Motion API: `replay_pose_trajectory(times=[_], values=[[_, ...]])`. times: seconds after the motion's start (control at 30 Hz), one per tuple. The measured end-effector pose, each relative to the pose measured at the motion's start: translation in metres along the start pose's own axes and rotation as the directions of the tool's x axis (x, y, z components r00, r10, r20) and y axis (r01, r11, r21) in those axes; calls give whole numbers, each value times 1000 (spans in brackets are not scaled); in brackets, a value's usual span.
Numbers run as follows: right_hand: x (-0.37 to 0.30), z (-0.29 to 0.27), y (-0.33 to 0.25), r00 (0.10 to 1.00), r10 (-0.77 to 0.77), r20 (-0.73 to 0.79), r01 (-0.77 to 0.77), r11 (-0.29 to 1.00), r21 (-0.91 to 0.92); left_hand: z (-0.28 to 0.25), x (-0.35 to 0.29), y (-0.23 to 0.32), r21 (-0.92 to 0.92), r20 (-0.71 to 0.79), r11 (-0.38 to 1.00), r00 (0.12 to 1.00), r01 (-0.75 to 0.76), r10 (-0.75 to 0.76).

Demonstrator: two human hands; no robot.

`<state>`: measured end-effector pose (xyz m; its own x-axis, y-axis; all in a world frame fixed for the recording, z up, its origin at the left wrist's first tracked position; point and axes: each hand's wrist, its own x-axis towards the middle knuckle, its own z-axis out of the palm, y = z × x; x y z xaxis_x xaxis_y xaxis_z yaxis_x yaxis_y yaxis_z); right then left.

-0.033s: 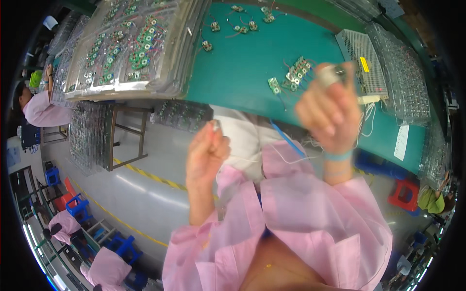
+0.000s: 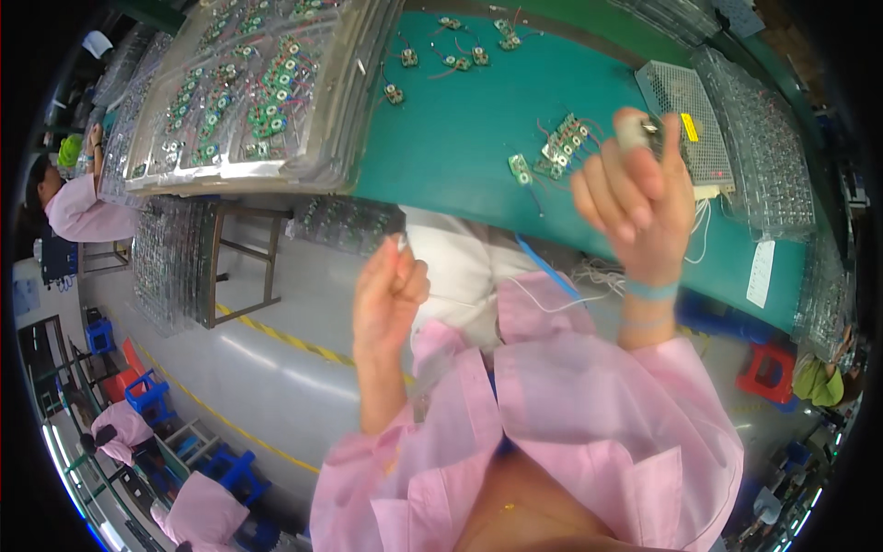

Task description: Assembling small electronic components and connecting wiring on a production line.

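Note:
My left hand (image 2: pixel 386 285) is closed in a pinch in front of my body, below the bench edge. A tiny pale piece (image 2: pixel 402 241) shows at its fingertips; its kind cannot be made out. Raised over the right part of the green bench, my right hand (image 2: pixel 635 193) has its fingers curled. A small dark, shiny part (image 2: pixel 653 136) sits between its thumb and forefinger, and a white wrap (image 2: pixel 631 131) covers that finger. Just left of this hand, a cluster of green circuit boards (image 2: pixel 566 147) with wires lies on the bench, beside a single board (image 2: pixel 520 168).
Stacked clear trays (image 2: pixel 313 170) of circuit boards stand at the left of the green bench (image 2: pixel 441 138). Several loose wired boards (image 2: pixel 455 63) lie at the back. A perforated metal box (image 2: pixel 685 120) and more clear trays (image 2: pixel 759 147) are at the right. White cable (image 2: pixel 598 276) hangs below the edge.
My right hand has shifted a little to the right and is less blurred. My left hand has moved slightly left and toward me. Both stay closed.

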<state>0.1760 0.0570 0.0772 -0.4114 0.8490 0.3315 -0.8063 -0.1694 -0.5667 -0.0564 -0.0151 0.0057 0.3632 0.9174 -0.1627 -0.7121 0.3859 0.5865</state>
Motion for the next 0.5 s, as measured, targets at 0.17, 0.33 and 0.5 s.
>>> replay_pose_trajectory(times=[0.17,0.33,0.5], values=[[29,-40,23,988,-11,-152,-151,65,-986,-12,-7,-10,188,-244,979,962,-76,121],[43,-93,31,975,178,-135,-16,-547,-837,-7,-6,-11,207,-245,978,968,2,50],[54,-94,30,988,147,-51,48,-603,-796,-19,-10,-10,200,-281,980,959,18,40]])
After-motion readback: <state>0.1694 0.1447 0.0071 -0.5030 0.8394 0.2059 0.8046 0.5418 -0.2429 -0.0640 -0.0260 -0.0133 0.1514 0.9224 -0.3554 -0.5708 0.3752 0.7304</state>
